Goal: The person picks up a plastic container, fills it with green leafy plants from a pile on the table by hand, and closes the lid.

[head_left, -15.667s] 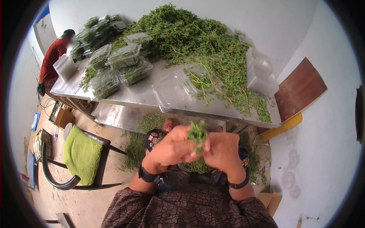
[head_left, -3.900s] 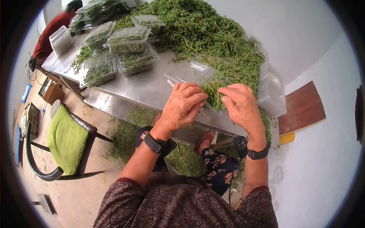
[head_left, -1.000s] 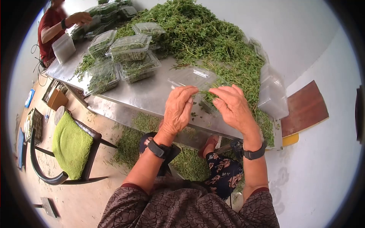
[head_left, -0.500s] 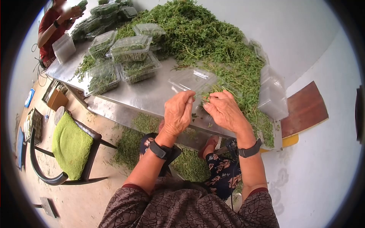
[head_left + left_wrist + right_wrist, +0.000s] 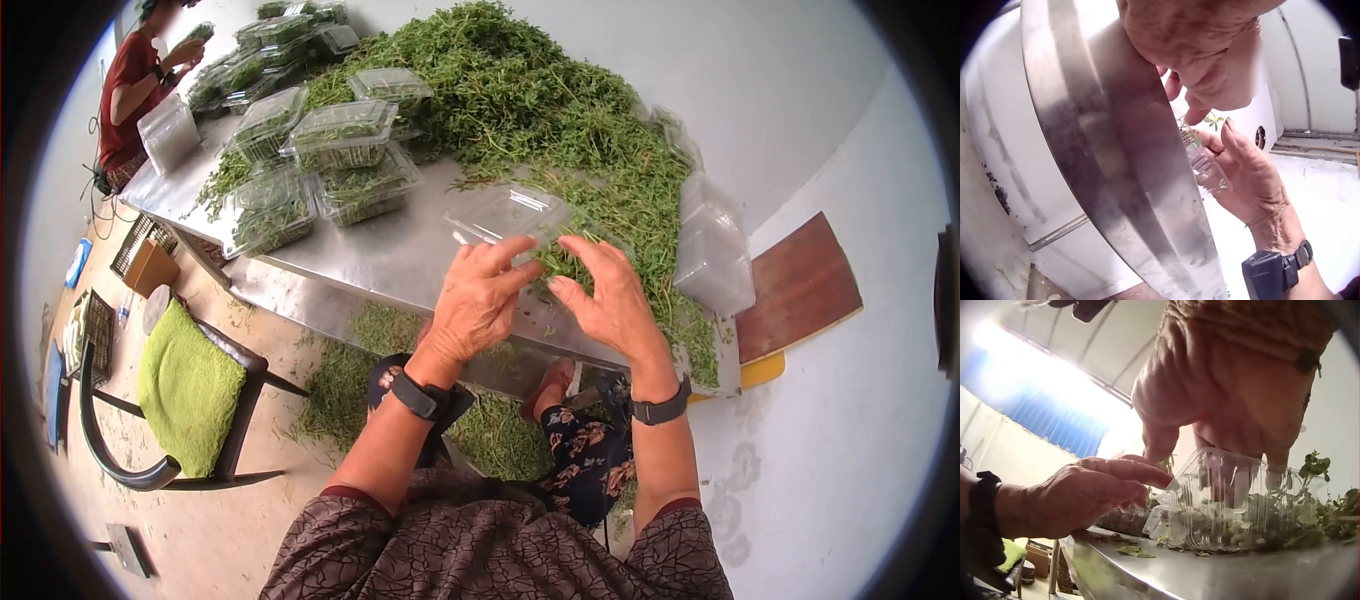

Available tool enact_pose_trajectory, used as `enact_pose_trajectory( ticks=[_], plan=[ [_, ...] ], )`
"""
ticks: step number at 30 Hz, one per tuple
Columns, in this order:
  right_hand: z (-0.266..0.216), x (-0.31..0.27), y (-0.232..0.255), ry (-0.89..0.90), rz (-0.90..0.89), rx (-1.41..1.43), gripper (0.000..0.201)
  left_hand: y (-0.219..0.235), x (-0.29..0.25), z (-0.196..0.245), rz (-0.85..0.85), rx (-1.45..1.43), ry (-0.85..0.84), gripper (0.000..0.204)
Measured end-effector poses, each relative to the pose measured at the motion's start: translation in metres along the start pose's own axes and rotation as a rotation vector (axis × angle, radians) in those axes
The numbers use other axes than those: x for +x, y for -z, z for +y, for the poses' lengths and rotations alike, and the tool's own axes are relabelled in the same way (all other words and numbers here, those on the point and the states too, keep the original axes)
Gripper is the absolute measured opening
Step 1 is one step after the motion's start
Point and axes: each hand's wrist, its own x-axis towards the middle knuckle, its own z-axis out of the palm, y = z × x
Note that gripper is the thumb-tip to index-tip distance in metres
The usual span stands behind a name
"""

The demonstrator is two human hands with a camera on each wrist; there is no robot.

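Note:
A clear plastic clamshell box [image 5: 1200,512] with green leafy sprigs inside stands near the front edge of the steel table, its lid [image 5: 505,212] folded back. My right hand [image 5: 612,305] reaches down into it, thumb and fingers spread apart. In the right wrist view that hand [image 5: 1222,394] comes from above, fingertips among the leaves behind the clear wall. From the other side comes my left hand [image 5: 478,300], its fingers extended to the rim; the right wrist view has these fingers [image 5: 1141,472] right at the box's corner. Leaves [image 5: 562,262] show between the hands.
A big heap of greens [image 5: 490,80] covers the table's back. Filled, closed boxes [image 5: 345,135] are stacked to the left, nested clear trays [image 5: 715,250] at the right. A person in red [image 5: 130,100] holds a box at the far end. A chair with a green towel [image 5: 190,390] stands left.
Half a second ago my right thumb and fingertips were close together at the box; now they are spread. My left fingers have stretched further over it. Earlier, a bunch of stems was between both hands.

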Motion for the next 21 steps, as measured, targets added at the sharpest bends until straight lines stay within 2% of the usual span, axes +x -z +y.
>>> enact_pose_trajectory(
  ticks=[2, 4, 6, 7, 12, 15, 17, 21],
  plan=[
    [-0.007, 0.001, 0.008, -0.014, -0.004, 0.024, 0.035, -0.001, 0.0, -0.001, -0.108, 0.039, -0.056, 0.032],
    [-0.005, -0.001, 0.009, -0.032, -0.004, 0.048, 0.034, -0.002, 0.0, -0.004, -0.121, 0.03, -0.064, 0.033],
    [0.002, -0.005, 0.004, 0.076, -0.095, -0.078, 0.03, -0.002, 0.0, -0.004, -0.137, 0.02, -0.076, 0.034],
    [0.002, -0.007, -0.001, 0.058, -0.102, -0.083, 0.025, -0.001, 0.001, -0.002, -0.136, 0.009, -0.074, 0.033],
    [0.004, -0.006, -0.001, 0.044, -0.189, -0.104, 0.023, -0.001, 0.003, 0.001, -0.106, -0.021, -0.049, 0.03],
    [0.006, -0.008, 0.005, 0.067, -0.217, -0.145, 0.024, -0.001, 0.004, 0.001, -0.16, 0.021, -0.074, 0.028],
    [0.01, -0.008, 0.013, 0.076, -0.022, -0.04, 0.026, -0.002, 0.001, -0.001, -0.177, 0.038, -0.064, 0.027],
    [0.019, -0.005, 0.044, 0.007, 0.07, -0.106, 0.027, -0.001, 0.005, -0.001, -0.164, 0.013, -0.081, 0.027]
  ],
)
